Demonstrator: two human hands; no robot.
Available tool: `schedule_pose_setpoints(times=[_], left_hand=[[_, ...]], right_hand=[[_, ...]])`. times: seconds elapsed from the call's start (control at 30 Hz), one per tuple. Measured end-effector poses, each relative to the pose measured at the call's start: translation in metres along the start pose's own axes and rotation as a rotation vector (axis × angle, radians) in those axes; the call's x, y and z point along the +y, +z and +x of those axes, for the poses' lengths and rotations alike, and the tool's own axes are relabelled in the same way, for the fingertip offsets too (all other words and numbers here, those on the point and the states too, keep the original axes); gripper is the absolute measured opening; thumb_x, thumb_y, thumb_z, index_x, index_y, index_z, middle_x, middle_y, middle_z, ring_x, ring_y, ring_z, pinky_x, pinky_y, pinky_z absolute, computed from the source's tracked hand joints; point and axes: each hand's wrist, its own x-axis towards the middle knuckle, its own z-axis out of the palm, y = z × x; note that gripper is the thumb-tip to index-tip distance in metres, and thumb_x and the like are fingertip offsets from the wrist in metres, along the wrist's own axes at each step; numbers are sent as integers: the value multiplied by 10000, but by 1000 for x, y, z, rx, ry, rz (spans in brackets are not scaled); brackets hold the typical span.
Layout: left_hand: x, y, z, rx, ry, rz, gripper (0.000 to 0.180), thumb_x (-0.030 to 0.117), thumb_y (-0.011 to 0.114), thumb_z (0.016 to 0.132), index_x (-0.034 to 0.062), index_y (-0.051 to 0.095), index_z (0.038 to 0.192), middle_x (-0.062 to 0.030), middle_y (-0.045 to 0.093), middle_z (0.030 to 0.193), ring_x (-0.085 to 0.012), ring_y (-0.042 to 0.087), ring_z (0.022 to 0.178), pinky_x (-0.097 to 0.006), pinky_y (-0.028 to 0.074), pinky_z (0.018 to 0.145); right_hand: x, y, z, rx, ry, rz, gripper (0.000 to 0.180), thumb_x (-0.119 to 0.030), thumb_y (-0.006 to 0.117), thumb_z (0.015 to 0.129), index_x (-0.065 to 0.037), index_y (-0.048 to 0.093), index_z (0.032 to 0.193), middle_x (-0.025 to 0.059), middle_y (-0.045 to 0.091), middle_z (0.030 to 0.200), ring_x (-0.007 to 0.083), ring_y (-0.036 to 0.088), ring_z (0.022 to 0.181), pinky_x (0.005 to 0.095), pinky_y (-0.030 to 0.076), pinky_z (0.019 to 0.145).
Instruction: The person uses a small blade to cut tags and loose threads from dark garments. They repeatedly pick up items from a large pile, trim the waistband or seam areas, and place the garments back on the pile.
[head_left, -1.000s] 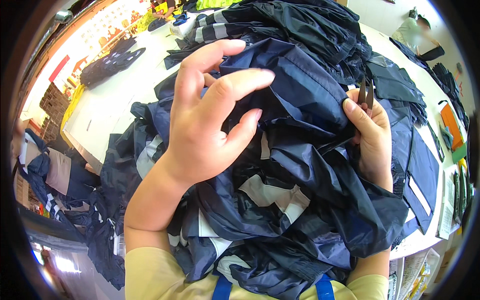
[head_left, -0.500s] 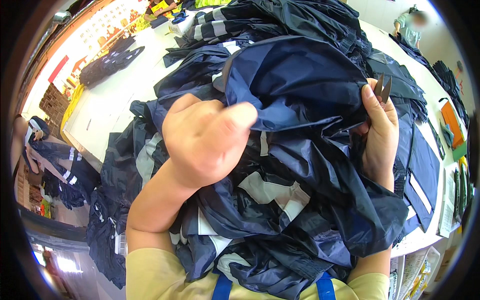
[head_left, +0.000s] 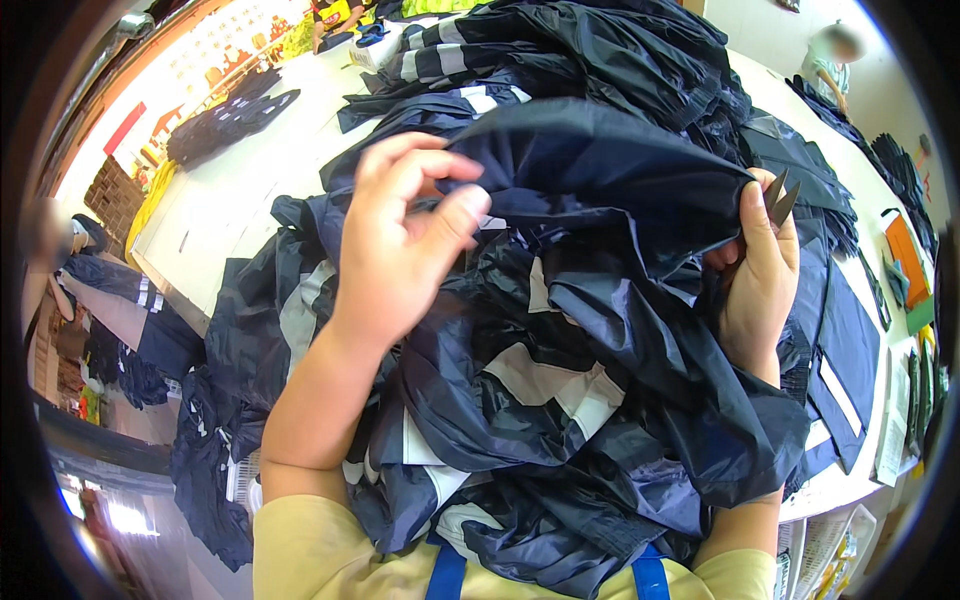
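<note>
A dark navy garment (head_left: 600,180) of thin shiny cloth is stretched upward in front of me, its edge raised in an arch. My right hand (head_left: 760,270) grips that edge between thumb and fingers at the right. Also in this hand is a pair of thread snips (head_left: 780,200), blades pointing up past the fingers; their handles are hidden. At the left end of the raised edge is my left hand (head_left: 395,240), thumb and fingers parted beside the cloth. More of the garment, with light grey strips (head_left: 550,380), lies bunched over my lap and forearms.
A large heap of dark garments (head_left: 590,50) covers the white table (head_left: 230,210) ahead. Folded dark pieces (head_left: 835,330) lie at right, near an orange and green object (head_left: 908,260). Other people are at the far left, far right and back. White bins (head_left: 825,550) stand lower right.
My left hand has gone from a blurred, curled shape to parted fingers, moving slightly up. The raised cloth edge has flattened and closed. My right hand keeps its grip.
</note>
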Motion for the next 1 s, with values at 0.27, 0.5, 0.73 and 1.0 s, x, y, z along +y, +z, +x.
schedule_pose_setpoints(times=[0.27,0.5,0.73,1.0], left_hand=[[49,31,-16,-99,737,705,406,126,793,621,15,640,980,-91,598,857,-232,551,702,-308,469,616],[38,40,4,6,619,694,423,49,787,559,44,631,952,-75,629,893,-252,553,779,-328,460,699],[19,18,2,11,1075,588,247,3,719,610,83,600,810,-35,591,803,-216,520,704,-344,410,608],[10,8,-6,7,1176,656,267,17,697,664,109,515,836,-25,537,924,-193,486,736,-351,397,616]], right_hand=[[-1,10,-10,-41,-44,-67,155,-209,547,952,-97,593,1049,-70,519,702,3,381,481,151,303,432],[-4,0,-6,-120,-59,-86,146,-190,535,955,-85,584,1043,-60,521,724,0,386,496,143,303,435],[-15,-10,13,-64,38,-154,124,-189,532,953,-79,575,990,-65,492,670,8,388,500,155,294,449],[-15,-23,27,-219,-23,-546,124,-166,532,952,-60,592,973,-73,508,698,-12,387,533,150,274,467]])
